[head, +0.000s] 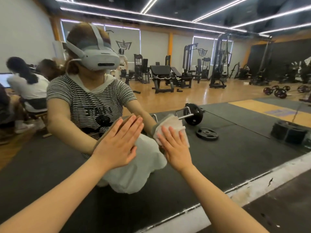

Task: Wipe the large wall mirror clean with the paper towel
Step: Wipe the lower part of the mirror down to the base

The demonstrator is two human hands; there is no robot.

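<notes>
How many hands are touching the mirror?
2. The left hand lies flat and bare on the mirror. The right hand presses the paper towel against the glass, just to its right.

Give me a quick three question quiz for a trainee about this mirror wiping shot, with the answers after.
1. Which hand presses the crumpled white paper towel to the large wall mirror?
2. True or false: the left hand holds a spray bottle.
3. What round black metal item lies reflected just right of the towel?

Key: 1. The right hand. 2. False; it is flat and empty on the glass. 3. A weight plate.
</notes>
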